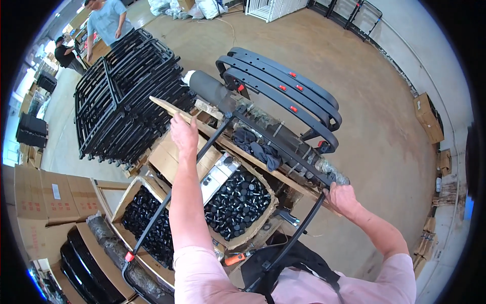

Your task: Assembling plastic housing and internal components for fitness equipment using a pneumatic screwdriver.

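Black tubular metal frame (283, 147) lay across the wooden pallet's edge (167, 107) above cardboard boxes of black plastic caps (238, 202). Right hand (342, 196) clenched its corner; left hand (183, 133) hovered, fingers released, just beside its bar.

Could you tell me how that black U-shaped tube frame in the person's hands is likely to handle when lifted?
The black tube frame probably stays stiff: its long bars look straight. It seems light for its size, since the right hand grips one side bar while the left hand hovers open. Being long, it may swing awkwardly.
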A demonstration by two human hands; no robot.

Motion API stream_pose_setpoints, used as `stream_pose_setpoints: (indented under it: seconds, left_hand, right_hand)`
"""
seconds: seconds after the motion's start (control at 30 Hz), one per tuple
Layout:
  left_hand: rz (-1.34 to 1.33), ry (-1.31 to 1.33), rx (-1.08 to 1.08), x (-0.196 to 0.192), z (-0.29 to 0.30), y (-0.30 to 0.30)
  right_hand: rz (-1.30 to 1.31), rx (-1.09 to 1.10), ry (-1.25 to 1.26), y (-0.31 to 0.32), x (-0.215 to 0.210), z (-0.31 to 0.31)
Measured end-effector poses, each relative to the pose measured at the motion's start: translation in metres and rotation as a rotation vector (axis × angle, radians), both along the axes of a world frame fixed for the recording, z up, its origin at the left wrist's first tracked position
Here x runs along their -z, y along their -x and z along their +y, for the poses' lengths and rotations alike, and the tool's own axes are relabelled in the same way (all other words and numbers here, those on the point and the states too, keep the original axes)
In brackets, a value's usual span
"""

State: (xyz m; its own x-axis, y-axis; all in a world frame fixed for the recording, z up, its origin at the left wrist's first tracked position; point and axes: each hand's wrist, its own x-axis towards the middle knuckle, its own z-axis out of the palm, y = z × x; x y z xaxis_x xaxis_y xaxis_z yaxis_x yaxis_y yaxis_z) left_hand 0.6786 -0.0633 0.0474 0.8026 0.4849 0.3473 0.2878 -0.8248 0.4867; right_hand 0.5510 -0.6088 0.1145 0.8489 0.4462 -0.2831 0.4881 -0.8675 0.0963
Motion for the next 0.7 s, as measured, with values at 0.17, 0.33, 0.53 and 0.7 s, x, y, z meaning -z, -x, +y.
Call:
stream_pose_setpoints:
  seconds: [0.17,0.33,0.53,0.7]
  left_hand:
    - [0.154,-0.141,0.256,-0.02,-0.096,-0.03]
    - [0.167,-0.037,0.463,-0.039,-0.078,-0.019]
    - [-0.281,0.191,0.327,-0.063,-0.075,0.083]
    - [-0.063,0.315,0.349,-0.049,-0.117,0.279]
  right_hand:
    - [0.015,0.011,0.032,-0.001,-0.002,-0.009]
    - [0.012,-0.026,0.032,-0.007,-0.004,-0.003]
    - [0.061,-0.263,0.111,-0.047,-0.026,0.037]
    - [-0.246,-0.627,-0.296,-0.137,-0.023,0.202]
